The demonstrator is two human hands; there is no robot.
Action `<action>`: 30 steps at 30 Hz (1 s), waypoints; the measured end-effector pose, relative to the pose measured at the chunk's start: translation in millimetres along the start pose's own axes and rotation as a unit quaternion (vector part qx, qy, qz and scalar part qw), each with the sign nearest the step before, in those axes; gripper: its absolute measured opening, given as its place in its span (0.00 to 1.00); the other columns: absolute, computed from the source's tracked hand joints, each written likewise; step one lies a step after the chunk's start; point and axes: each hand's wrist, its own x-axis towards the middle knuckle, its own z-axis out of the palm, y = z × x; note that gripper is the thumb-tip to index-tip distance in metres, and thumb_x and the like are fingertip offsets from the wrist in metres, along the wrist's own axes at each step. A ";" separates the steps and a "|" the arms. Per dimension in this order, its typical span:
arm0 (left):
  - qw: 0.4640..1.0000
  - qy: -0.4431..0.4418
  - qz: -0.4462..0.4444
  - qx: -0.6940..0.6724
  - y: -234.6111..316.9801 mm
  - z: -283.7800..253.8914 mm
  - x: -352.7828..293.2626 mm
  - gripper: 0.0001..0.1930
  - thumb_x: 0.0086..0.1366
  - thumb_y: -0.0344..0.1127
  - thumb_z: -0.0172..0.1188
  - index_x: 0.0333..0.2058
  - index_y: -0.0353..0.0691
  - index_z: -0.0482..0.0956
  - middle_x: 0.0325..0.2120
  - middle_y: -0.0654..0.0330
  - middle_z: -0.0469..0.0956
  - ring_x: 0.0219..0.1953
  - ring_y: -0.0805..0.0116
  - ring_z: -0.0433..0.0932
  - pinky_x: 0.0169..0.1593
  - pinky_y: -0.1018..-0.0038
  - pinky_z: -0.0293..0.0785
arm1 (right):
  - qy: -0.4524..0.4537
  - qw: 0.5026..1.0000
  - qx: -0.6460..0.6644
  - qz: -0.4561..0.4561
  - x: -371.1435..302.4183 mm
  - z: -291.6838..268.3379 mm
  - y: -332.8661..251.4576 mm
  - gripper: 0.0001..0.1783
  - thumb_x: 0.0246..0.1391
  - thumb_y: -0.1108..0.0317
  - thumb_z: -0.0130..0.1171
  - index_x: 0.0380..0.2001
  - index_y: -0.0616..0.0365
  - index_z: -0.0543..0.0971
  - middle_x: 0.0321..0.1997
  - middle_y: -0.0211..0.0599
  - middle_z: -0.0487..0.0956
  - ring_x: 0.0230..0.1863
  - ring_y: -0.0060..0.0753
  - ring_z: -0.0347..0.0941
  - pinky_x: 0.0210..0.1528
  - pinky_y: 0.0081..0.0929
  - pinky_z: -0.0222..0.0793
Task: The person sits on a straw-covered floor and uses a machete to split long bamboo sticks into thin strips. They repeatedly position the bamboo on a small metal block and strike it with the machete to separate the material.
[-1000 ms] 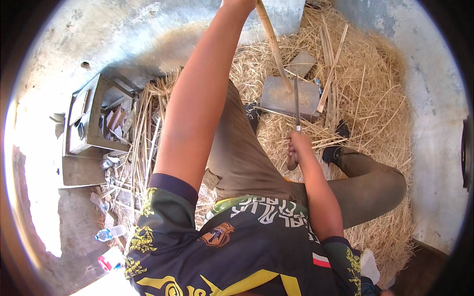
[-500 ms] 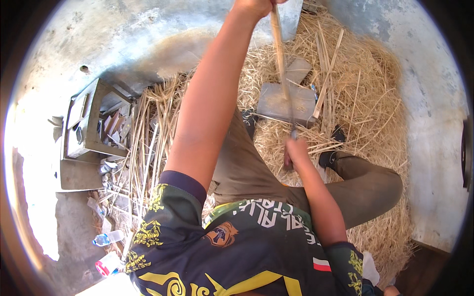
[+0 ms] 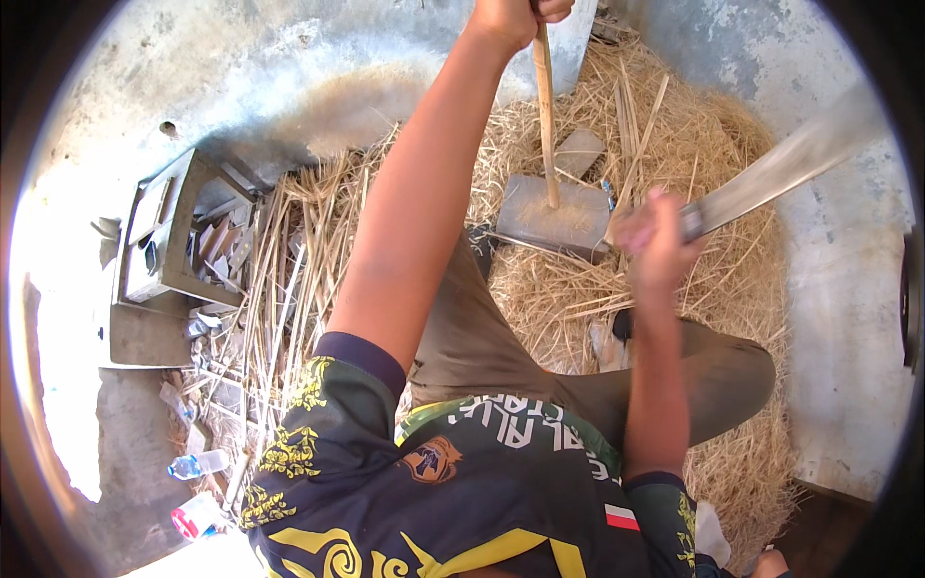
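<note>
Slender tan wooden stick [image 3: 545, 116] stood on grey rectangular block [image 3: 523, 214], apparently for support.
Left hand [image 3: 515, 16] gripped its upper part; right hand [image 3: 661, 241] clasped long grey metal knife [image 3: 776, 174], held clear.

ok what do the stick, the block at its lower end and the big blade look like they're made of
Stick: likely wood or bamboo, unpainted, from its tan, streaky surface. Block: perhaps worn wood, though stone is possible; it's dull grey-brown with a flat top. Blade: probably steel, from its grey sheen; blur hides the finer finish.
</note>
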 end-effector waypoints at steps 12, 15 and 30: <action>0.997 0.046 -0.001 0.066 11.0 12.0 -12.3 0.33 0.72 0.72 0.35 0.18 0.52 0.54 0.12 0.73 0.47 0.14 0.77 0.45 0.20 0.75 0.43 | -0.150 0.831 -0.077 0.530 -18.7 -44.4 27.7 0.17 0.50 0.71 0.62 0.15 0.49 0.65 0.10 0.21 0.62 0.08 0.16 0.54 0.11 0.26 0.52; 0.996 0.061 0.003 0.072 10.3 7.2 -13.6 0.33 0.71 0.73 0.34 0.18 0.52 0.54 0.12 0.73 0.47 0.14 0.77 0.44 0.21 0.75 0.42 | -0.107 0.951 -0.141 0.254 -8.9 -17.6 -42.6 0.18 0.52 0.69 0.62 0.15 0.49 0.65 0.10 0.22 0.63 0.08 0.18 0.55 0.11 0.24 0.53; 0.992 0.093 0.014 0.081 9.7 13.0 -12.7 0.34 0.70 0.75 0.34 0.18 0.53 0.53 0.11 0.73 0.47 0.15 0.77 0.44 0.20 0.75 0.43 | 0.038 0.805 0.053 0.589 -41.2 -112.2 184.9 0.08 0.49 0.68 0.63 0.24 0.53 0.72 0.11 0.21 0.58 0.10 0.22 0.54 0.14 0.28 0.57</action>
